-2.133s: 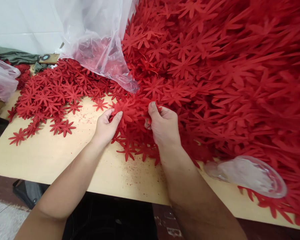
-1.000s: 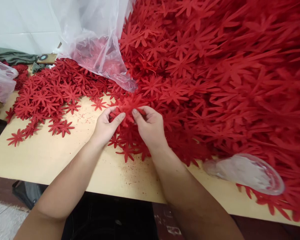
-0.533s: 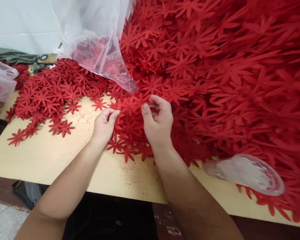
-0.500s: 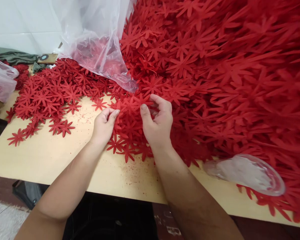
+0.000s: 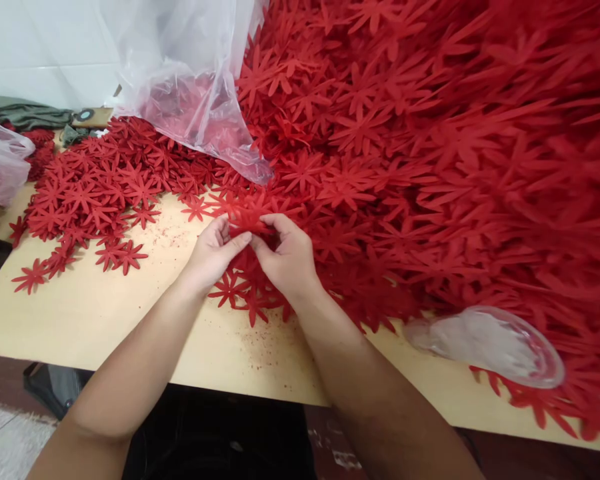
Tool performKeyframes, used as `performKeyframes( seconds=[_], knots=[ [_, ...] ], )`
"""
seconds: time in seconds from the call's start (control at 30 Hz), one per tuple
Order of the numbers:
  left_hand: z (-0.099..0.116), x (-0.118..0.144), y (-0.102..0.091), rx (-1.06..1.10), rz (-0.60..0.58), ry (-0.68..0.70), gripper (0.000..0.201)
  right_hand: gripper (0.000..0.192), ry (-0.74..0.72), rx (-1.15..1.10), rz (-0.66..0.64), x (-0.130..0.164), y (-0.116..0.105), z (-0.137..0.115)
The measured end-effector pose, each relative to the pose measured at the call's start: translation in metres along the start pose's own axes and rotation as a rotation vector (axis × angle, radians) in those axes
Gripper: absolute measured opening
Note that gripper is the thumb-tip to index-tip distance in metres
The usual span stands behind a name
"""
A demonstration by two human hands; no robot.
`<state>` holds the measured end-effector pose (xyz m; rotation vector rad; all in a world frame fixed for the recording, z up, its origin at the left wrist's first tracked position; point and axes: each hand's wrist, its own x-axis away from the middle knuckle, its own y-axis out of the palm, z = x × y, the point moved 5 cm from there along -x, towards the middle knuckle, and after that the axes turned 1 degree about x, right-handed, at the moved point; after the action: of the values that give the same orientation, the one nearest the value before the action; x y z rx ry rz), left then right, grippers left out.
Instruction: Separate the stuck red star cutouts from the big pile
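My left hand [image 5: 214,255] is closed, thumb against fingers, at the left edge of a red flower-shaped cutout [image 5: 247,219]. Close beside it, my right hand [image 5: 291,259] pinches the same cutout from the right, and the two thumb tips nearly touch. Blur and the fingers partly hide the piece, so I cannot tell whether it is one layer or more. Several loose red petal cutouts [image 5: 254,303] lie on the table just below the hands. Behind and to the right rises a large heap of the same red cutouts [image 5: 360,127].
A smaller pile of red cutouts [image 5: 87,190] lies at the left on the pale wooden table [image 5: 130,313]. A clear plastic bag [image 5: 195,100] stands behind the hands. At the right front lies a clear plastic container [image 5: 490,343] with whitish contents. Another plastic bag [image 5: 3,160] sits far left.
My right hand has moved left and slightly down to meet my left hand, its fingers closing on the red cutout. The left hand has turned slightly, its thumb now pointing further right.
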<state>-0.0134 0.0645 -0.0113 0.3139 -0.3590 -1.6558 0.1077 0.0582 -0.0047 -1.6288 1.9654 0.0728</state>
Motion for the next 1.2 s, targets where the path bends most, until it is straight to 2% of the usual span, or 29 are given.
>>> performKeyframes(
  seconds=[0.07,0.13,0.3,0.4,0.5,0.6,0.7,0.83,0.97,1.1,1.2],
  knots=[
    [-0.004,-0.002,-0.002,-0.038,0.018,-0.010,0.025,0.010,0.087,-0.083,-0.008,-0.001,-0.001,0.002],
    [-0.006,-0.004,-0.008,-0.067,0.092,-0.020,0.019,0.011,0.153,-0.155,-0.011,-0.002,-0.002,0.002],
    [0.000,-0.006,-0.013,-0.131,0.219,-0.020,0.009,0.035,0.335,-0.307,0.120,-0.007,-0.013,0.018],
    [0.006,-0.006,-0.015,-0.185,0.286,-0.001,0.009,0.033,0.351,-0.337,0.172,-0.012,-0.019,0.028],
    [0.009,-0.006,-0.018,-0.226,0.337,0.051,0.010,0.033,0.299,-0.366,0.186,-0.015,-0.020,0.029],
    [0.006,-0.007,-0.020,-0.250,0.319,0.076,0.006,0.035,0.272,-0.389,0.142,-0.014,-0.014,0.023],
    [0.002,-0.009,-0.017,-0.195,0.239,0.089,0.021,0.034,0.299,-0.377,0.094,-0.010,-0.009,0.020],
    [0.000,-0.008,-0.013,-0.129,0.174,0.059,0.032,0.034,0.322,-0.330,0.099,-0.010,-0.010,0.025],
    [0.001,-0.007,-0.014,-0.141,0.195,0.020,0.024,0.033,0.297,-0.334,0.066,-0.010,-0.008,0.026],
    [0.005,-0.006,-0.016,-0.174,0.253,0.061,0.008,0.040,0.308,-0.432,-0.010,-0.008,-0.001,0.018],
    [0.007,-0.006,-0.015,-0.230,0.268,0.067,0.011,0.039,0.350,-0.455,-0.058,-0.007,0.002,0.016]
  ],
)
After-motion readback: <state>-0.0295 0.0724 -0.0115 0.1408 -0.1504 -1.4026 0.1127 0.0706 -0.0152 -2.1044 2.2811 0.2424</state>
